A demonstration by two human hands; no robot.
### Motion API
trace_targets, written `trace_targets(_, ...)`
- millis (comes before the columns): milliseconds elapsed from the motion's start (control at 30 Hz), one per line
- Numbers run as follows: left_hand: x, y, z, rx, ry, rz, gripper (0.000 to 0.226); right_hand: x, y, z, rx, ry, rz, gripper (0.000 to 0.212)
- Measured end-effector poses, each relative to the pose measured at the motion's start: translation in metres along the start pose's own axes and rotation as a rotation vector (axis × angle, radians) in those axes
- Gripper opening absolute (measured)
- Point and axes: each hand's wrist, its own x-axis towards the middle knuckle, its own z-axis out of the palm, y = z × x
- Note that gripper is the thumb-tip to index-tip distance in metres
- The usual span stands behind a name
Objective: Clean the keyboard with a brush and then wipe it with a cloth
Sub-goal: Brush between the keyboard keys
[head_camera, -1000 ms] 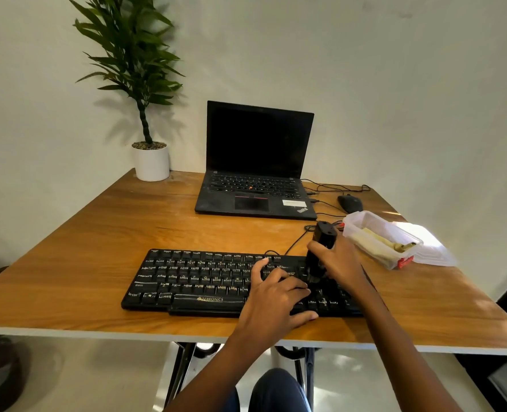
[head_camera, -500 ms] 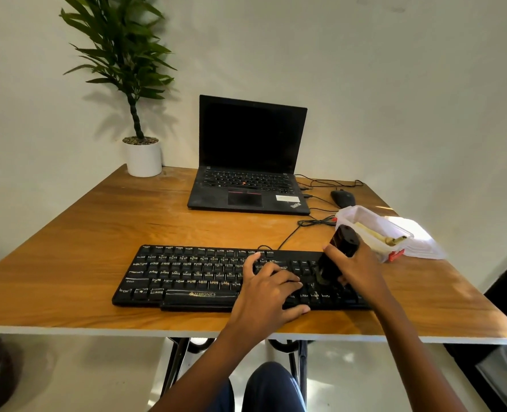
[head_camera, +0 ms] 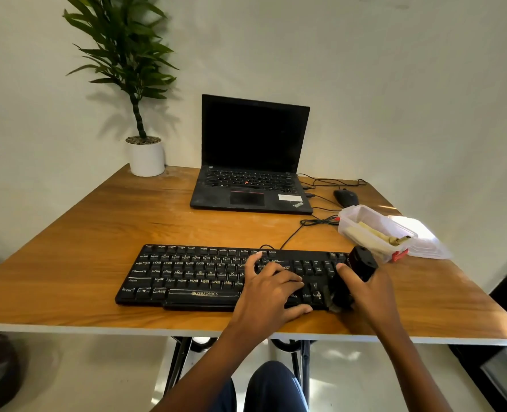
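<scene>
Your keyboard [head_camera: 186, 275] lies along the near edge of the surface [head_camera: 97, 233], and your left hand [head_camera: 271, 288] rests flat on its right-of-centre keys, fingers spread. At the keyboard's right end, your right hand [head_camera: 368, 289] grips the black brush [head_camera: 363, 261], bristles down on the keys.

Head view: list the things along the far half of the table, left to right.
Left to right: potted plant → laptop → mouse → clear lid. The plastic container overlaps both mouse and lid, so it is left out.
</scene>
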Motion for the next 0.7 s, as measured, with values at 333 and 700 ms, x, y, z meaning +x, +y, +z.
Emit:
trace_targets(333, -0.002, 0.0, -0.001, -0.014, 0.005, 0.007, 0.045, 0.019, -0.002, 0.01, -0.056, 0.021, -0.056, 0.02)
trace_targets(700, -0.001, -0.001, -0.002, -0.012, 0.005, 0.005, 0.045, 0.008, -0.011, -0.005, 0.05, -0.03, 0.024, 0.017)
